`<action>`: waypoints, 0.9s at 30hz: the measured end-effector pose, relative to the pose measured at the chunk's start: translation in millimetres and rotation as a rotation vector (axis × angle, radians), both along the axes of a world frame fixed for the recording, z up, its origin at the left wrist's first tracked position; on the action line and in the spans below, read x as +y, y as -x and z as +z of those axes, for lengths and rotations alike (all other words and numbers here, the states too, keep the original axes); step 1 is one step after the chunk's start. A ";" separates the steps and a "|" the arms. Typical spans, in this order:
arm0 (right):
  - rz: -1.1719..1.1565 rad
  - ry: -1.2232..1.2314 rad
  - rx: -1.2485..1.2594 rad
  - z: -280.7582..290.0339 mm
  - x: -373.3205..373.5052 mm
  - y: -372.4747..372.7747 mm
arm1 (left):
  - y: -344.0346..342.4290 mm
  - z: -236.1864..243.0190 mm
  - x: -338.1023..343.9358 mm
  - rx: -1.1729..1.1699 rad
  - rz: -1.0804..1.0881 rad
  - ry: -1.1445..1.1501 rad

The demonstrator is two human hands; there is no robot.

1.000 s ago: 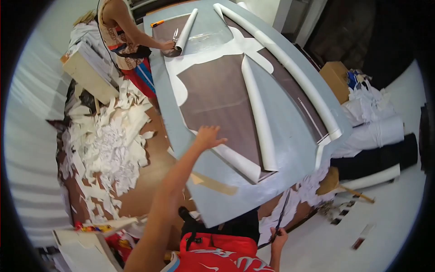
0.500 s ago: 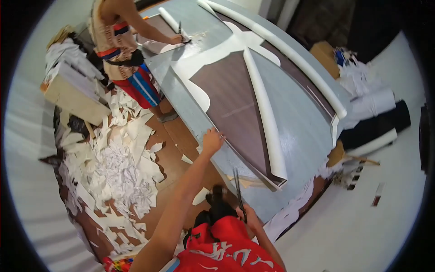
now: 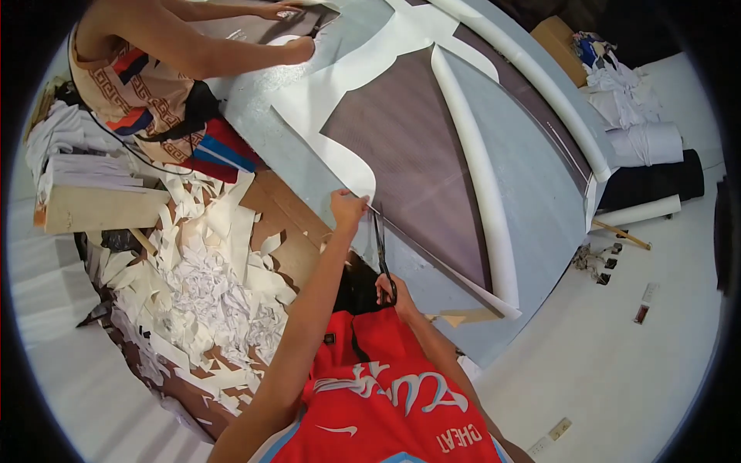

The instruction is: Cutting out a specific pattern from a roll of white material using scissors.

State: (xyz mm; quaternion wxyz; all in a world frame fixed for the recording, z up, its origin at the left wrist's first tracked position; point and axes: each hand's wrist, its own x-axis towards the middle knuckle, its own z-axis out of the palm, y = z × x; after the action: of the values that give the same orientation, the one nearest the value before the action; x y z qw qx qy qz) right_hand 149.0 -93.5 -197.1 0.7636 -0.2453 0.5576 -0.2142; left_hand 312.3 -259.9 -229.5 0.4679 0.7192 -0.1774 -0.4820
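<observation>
Pinching the left edge of the brown sheet (image 3: pixel 409 139) between the fingers of the left hand (image 3: pixel 350 210), I have it held near the rim of the grey-blue tabletop (image 3: pixel 525 177). My right hand (image 3: pixel 390 291) has its fingers wrapped round the handles of the black scissors (image 3: pixel 380 245), whose blades point away from the red shirt (image 3: pixel 378 417) toward that edge, just beside the left hand; on my feed I cannot tell whether they touch the sheet. The sheet lies on the tabletop, with a curved white border (image 3: pixel 351 166) at its left and a long white roll (image 3: pixel 480 177) along its right. Farther right I make out a longer white roll (image 3: pixel 542 83), lying beside a narrow brown strip (image 3: pixel 532 106). At upper left a co-worker (image 3: pixel 147 92) leans over the far part of the tabletop, hands at another brown piece (image 3: pixel 266 27). White scraps (image 3: pixel 224 285) cover much of the floor (image 3: pixel 293 235) on the left, and a tan strip (image 3: pixel 469 316) sits by the tabletop's near edge.
</observation>
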 end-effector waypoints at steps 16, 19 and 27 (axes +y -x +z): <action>-0.123 0.167 0.029 -1.2 -11.2 -62.4 | -30.8 22.7 40.9 0.307 -0.219 -0.102; -0.088 0.185 0.083 10.7 -17.1 -61.4 | -33.1 22.7 43.6 0.320 -0.199 -0.086; -0.036 0.244 0.104 16.4 -38.7 -43.5 | -29.2 26.3 53.6 0.370 -0.156 -0.041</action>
State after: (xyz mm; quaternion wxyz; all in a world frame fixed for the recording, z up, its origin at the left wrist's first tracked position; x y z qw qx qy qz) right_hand 192.6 -132.2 -180.8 0.6941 -0.3370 0.5705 -0.2812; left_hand 341.5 -206.3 -203.2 0.4391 0.6119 -0.1337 -0.6441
